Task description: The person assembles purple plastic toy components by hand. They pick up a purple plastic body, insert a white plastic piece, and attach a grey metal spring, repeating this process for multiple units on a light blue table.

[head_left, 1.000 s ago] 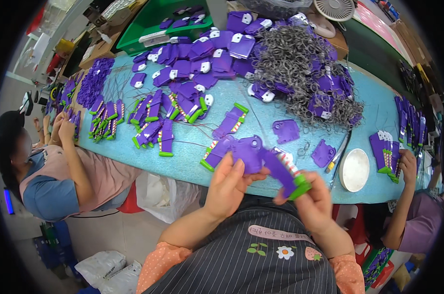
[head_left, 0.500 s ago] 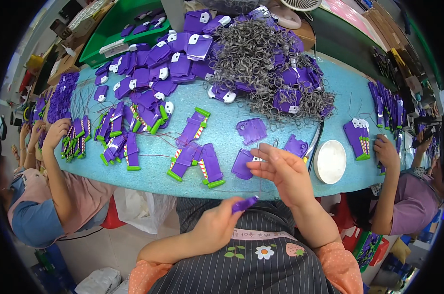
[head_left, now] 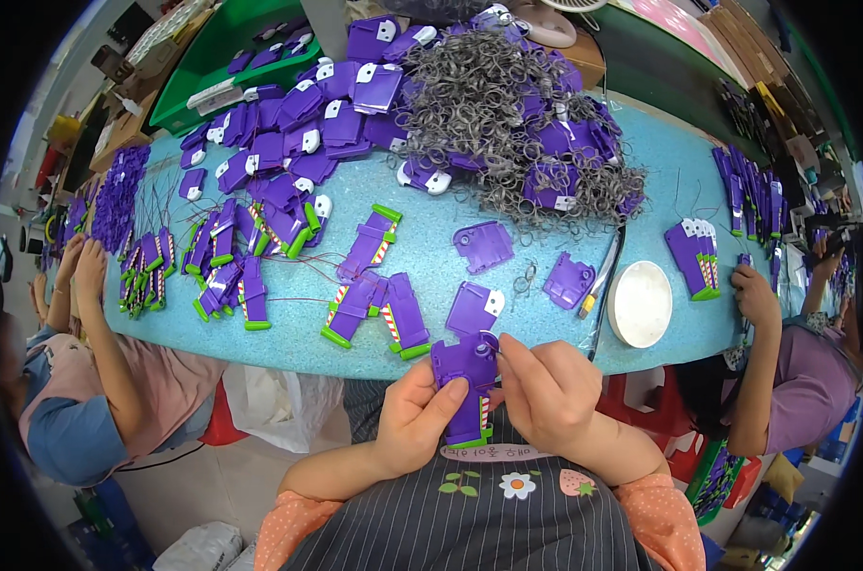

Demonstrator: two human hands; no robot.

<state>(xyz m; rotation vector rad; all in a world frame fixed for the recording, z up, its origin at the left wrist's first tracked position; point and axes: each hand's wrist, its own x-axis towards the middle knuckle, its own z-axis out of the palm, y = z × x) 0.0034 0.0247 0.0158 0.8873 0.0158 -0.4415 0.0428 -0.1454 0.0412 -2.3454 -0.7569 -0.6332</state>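
Note:
In front of my apron, my left hand [head_left: 414,411] is closed around a purple plastic casing [head_left: 462,366], which lies face up with its green-edged, red-and-white striped end toward me. The thumb presses on its face. At the casing's upper right corner, beside a round opening, my right hand [head_left: 550,392] pinches its fingertips together; what they hold is too small to make out. Just beyond lies a purple casing half with a white corner [head_left: 475,307]. Two open purple casing halves [head_left: 483,246] [head_left: 570,280] and a grey wire coil [head_left: 526,279] rest farther off.
Striped green-ended casings [head_left: 360,305] lie left of centre. Behind are stacked purple casings [head_left: 336,124], a large heap of grey wire coils [head_left: 489,105] and a green bin [head_left: 179,90]. At right are a white bowl [head_left: 640,305] and a cutter knife [head_left: 595,293]. Co-workers sit at both sides.
The purple casing has turned from edge-on to face up in my left hand. My right hand has come down from above the table to the casing's corner, its fingers now pinched.

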